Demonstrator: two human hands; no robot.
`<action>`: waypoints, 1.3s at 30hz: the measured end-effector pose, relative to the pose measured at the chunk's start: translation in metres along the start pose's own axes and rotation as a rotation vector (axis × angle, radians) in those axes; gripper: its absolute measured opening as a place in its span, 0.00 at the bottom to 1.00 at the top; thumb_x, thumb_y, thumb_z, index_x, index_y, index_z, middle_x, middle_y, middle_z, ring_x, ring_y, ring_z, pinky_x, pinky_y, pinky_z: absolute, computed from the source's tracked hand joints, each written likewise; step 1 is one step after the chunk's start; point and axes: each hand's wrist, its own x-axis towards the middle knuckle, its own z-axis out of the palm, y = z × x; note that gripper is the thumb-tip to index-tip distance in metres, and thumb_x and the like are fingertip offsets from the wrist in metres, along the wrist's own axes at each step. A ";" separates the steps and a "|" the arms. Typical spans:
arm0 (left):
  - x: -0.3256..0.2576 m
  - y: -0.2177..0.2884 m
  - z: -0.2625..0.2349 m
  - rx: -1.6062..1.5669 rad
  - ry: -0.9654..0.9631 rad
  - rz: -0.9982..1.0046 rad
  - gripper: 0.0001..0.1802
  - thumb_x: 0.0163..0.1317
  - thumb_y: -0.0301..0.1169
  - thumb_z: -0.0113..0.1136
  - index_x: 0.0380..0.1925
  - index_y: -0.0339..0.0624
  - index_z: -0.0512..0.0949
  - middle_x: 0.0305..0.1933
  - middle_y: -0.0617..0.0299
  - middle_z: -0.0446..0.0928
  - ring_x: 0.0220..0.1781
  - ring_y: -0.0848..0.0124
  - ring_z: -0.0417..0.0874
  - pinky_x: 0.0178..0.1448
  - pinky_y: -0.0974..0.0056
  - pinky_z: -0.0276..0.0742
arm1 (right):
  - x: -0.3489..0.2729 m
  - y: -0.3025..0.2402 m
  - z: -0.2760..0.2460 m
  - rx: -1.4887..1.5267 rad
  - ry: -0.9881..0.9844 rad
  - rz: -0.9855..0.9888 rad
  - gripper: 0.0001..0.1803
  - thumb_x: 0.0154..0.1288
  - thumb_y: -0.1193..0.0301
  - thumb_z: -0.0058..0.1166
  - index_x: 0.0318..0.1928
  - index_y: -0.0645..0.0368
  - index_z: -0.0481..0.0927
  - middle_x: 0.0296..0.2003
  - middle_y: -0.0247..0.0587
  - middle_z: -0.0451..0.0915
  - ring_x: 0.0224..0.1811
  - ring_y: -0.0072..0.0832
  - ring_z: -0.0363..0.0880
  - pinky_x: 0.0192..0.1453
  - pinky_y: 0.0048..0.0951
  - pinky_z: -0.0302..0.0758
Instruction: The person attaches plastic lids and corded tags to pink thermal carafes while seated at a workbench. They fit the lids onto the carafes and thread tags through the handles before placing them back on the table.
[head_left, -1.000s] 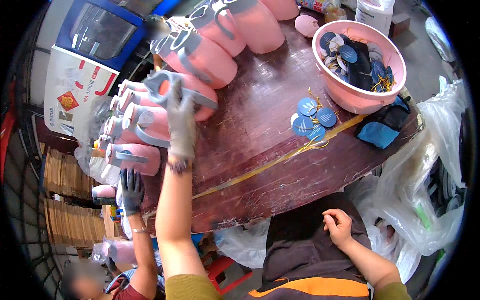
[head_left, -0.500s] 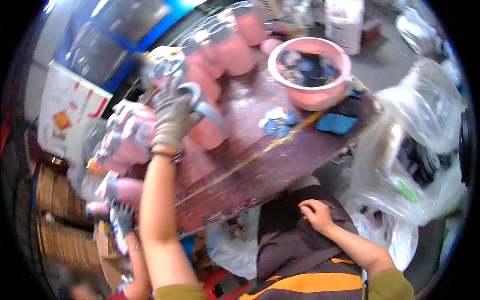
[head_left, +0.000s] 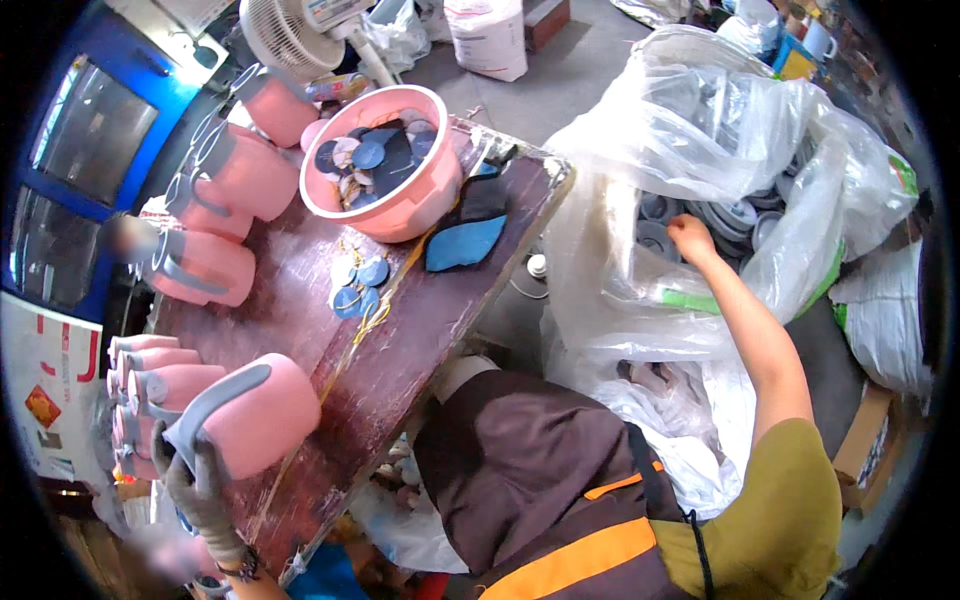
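Items as I log them through the head view: one pink jug (head_left: 268, 415), over the left end of the table (head_left: 390, 385), grasped at its grey-trimmed mouth by the gloved left hand (head_left: 202, 490); it leans over with the base up toward the right and the grey handle uppermost, a hold I would put down to the rim being the easiest edge to grip. One right hand (head_left: 690, 238), bare, reaching into a clear plastic bag (head_left: 590, 265), fingers curled among grey round pieces (head_left: 735, 215); I cannot tell whether it has closed on one. The bag's mouth is spread wide, which probably lets the arm enter freely. One row of standing jugs (head_left: 245, 178) along the far edge, and one cluster of smaller-looking jugs (head_left: 195, 385) to the left, packed side by side, presumably to save room. One pink basin (head_left: 425, 205) near the table's corner, holding blue and pale tags (head_left: 368, 155); its raised wall likely keeps them together. One small group of loose tags (head_left: 373, 271) before it, yellow strings trailing, perhaps put there for easy picking. One blue-and-black cloth (head_left: 465, 243), beside the basin, near the edge, its reason unclear to me.
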 end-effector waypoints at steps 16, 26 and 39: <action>-0.100 0.079 0.001 -0.925 0.022 -0.576 0.34 0.65 0.55 0.54 0.54 0.32 0.73 0.47 0.56 0.79 0.47 0.66 0.80 0.51 0.64 0.75 | -0.057 -0.050 -0.060 0.113 0.284 -0.104 0.27 0.62 0.61 0.50 0.55 0.69 0.73 0.50 0.53 0.78 0.54 0.44 0.74 0.59 0.36 0.68; -0.119 0.031 0.066 -1.519 -0.032 -0.618 0.31 0.66 0.48 0.52 0.59 0.34 0.69 0.58 0.51 0.75 0.59 0.59 0.76 0.65 0.53 0.69 | -0.322 -0.160 -0.022 0.091 -1.048 -0.711 0.19 0.68 0.57 0.50 0.53 0.52 0.79 0.53 0.44 0.78 0.57 0.38 0.74 0.61 0.39 0.69; -0.197 0.014 0.074 -1.680 0.215 -0.967 0.24 0.66 0.47 0.56 0.52 0.38 0.74 0.49 0.58 0.78 0.50 0.67 0.79 0.57 0.61 0.73 | -0.348 -0.193 -0.060 0.279 -1.124 -1.248 0.20 0.64 0.60 0.57 0.56 0.45 0.78 0.50 0.36 0.79 0.51 0.35 0.78 0.54 0.36 0.72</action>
